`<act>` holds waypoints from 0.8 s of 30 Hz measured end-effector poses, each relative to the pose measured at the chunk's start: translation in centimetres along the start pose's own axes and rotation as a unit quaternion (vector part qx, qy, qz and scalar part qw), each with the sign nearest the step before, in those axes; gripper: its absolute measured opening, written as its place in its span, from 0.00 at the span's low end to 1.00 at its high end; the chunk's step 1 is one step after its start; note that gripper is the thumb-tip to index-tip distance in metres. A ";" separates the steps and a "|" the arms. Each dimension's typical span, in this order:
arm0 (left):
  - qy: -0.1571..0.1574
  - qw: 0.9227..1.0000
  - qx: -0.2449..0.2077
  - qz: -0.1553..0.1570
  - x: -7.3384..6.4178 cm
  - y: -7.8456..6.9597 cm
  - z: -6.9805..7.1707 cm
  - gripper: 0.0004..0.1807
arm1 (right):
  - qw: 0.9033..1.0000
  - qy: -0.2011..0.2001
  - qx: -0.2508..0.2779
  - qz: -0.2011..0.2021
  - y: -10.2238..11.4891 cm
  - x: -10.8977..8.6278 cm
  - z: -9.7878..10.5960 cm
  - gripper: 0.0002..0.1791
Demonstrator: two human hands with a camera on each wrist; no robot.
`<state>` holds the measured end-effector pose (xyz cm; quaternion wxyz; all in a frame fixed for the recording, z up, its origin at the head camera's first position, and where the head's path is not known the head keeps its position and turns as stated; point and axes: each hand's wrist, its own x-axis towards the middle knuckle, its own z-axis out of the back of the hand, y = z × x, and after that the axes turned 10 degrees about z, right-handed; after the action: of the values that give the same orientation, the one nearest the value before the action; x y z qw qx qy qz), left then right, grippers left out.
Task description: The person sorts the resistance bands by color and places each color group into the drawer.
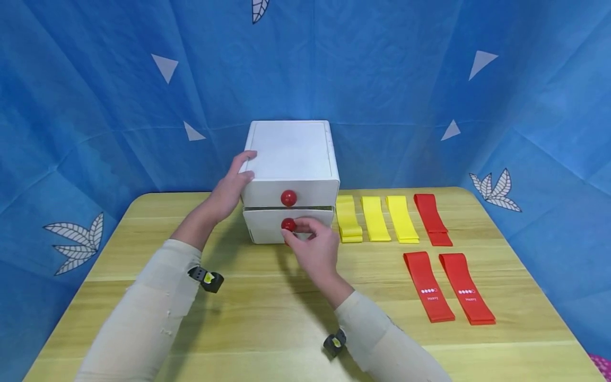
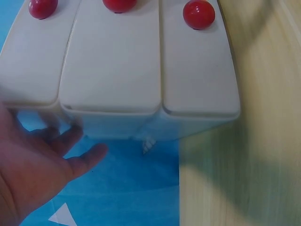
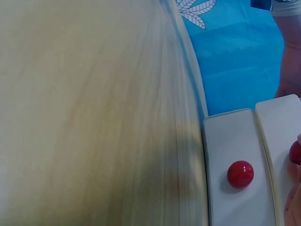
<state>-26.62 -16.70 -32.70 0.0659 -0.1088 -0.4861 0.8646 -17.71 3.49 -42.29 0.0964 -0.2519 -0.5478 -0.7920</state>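
Note:
A white three-drawer box [image 1: 291, 148] with round red knobs stands on the table against the blue cloth. My right hand [image 1: 320, 249] pinches the red knob [image 1: 288, 225] of the middle drawer [image 2: 113, 61] between thumb and fingers. That drawer's front sits slightly forward, with a narrow dark gap under the top drawer [image 1: 310, 192]. My left hand [image 1: 228, 193] rests against the upper left edge of the box, fingertips on its top. In the left wrist view the bottom drawer [image 2: 200, 70] shows its own knob [image 2: 199, 14], mostly hidden in the head view.
Right of the box lie three folded yellow resistance bands [image 1: 375, 218] in a row. One folded red band [image 1: 431, 218] is beside them, and two red bands [image 1: 467, 289] marked "Heavy" lie nearer the front. Blue cloth [image 1: 391, 79] hangs behind the wooden table [image 1: 267, 329].

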 end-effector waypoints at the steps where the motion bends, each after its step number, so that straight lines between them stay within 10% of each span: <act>1: 0.000 1.000 0.000 0.000 0.0 0.0 0.0 0.30 | 1.000 0.003 0.001 -0.002 0.1 -0.1 0.1 0.11; 24: 0.012 1.000 -0.009 0.010 -0.3 -0.3 -0.2 0.30 | 0.999 0.036 0.012 0.001 1.0 -2.7 1.7 0.12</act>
<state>-26.26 -16.47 -32.48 0.0620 -0.1251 -0.4920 0.8593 -14.51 4.30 -42.32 0.1197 -0.2230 -0.5527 -0.7940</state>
